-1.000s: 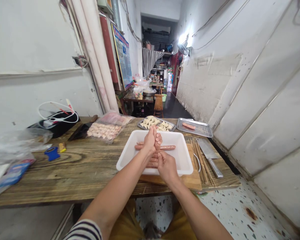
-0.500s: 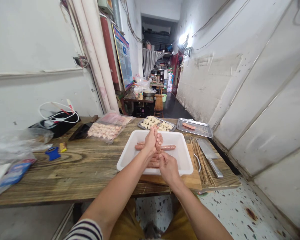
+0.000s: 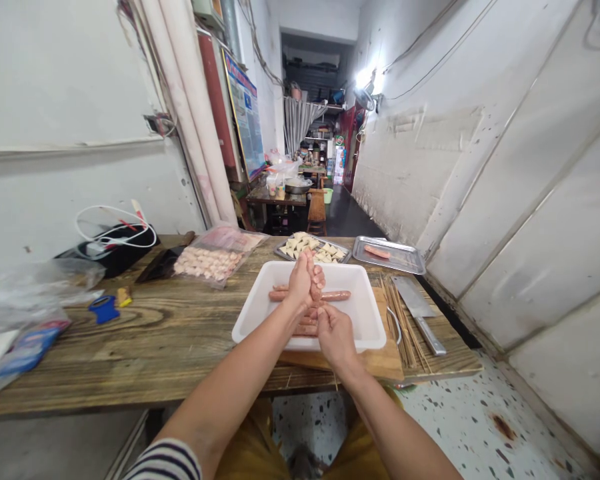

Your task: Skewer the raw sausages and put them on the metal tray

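Over a white plastic tub [image 3: 250, 313], my left hand [image 3: 301, 280] is closed, its fingers wrapped round a sausage [image 3: 316, 293] whose lower end shows below them. Just below and to the right, my right hand [image 3: 336, 330] is closed in a pinch near that end. What its fingertips hold is too small to make out. Inside the tub lie several reddish sausages; one long sausage [image 3: 337, 295] pokes out to the right behind my hands, and others [image 3: 306, 330] lie side by side, partly covered by my hands.
The tub sits on a wooden cutting board [image 3: 380, 363]. Bamboo skewers [image 3: 405, 327] and a cleaver [image 3: 415, 300] lie to the right. Behind are a tray of folded pieces [image 3: 305, 245] and a metal tray [image 3: 405, 257] with one sausage. A bag of pale meat pieces [image 3: 210, 260] lies left.
The view has shifted very slightly. Both hands keep the same hold and place over the tub.
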### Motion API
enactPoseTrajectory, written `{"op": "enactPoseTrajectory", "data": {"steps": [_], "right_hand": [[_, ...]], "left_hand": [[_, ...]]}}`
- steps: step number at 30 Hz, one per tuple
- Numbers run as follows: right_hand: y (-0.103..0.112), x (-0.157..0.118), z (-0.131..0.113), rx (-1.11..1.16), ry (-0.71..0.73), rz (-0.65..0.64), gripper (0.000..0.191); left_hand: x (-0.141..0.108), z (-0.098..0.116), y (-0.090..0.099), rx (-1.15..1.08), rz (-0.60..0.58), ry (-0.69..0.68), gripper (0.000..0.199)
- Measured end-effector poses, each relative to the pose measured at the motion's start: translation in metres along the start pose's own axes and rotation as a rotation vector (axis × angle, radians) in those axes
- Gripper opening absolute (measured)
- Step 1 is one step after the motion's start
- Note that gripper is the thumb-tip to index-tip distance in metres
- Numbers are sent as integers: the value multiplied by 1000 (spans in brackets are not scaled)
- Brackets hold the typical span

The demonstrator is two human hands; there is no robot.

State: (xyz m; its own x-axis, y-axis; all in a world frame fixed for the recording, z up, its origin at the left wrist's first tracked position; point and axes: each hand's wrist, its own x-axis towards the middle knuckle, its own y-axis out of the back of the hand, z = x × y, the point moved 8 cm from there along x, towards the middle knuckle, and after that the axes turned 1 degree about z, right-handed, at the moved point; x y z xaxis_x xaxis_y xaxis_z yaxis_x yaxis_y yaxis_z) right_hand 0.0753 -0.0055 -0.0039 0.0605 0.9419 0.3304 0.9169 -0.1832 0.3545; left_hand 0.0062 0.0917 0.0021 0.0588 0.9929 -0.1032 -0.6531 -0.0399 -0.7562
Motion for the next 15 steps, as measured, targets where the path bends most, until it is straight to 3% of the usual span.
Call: {"op": "enactPoseTrajectory", "data": {"steps": [15], "right_hand": [[0,2,2,42,10,70,27]], "left_hand": [[-2,-1,0,39,-12,-43,38]]}}
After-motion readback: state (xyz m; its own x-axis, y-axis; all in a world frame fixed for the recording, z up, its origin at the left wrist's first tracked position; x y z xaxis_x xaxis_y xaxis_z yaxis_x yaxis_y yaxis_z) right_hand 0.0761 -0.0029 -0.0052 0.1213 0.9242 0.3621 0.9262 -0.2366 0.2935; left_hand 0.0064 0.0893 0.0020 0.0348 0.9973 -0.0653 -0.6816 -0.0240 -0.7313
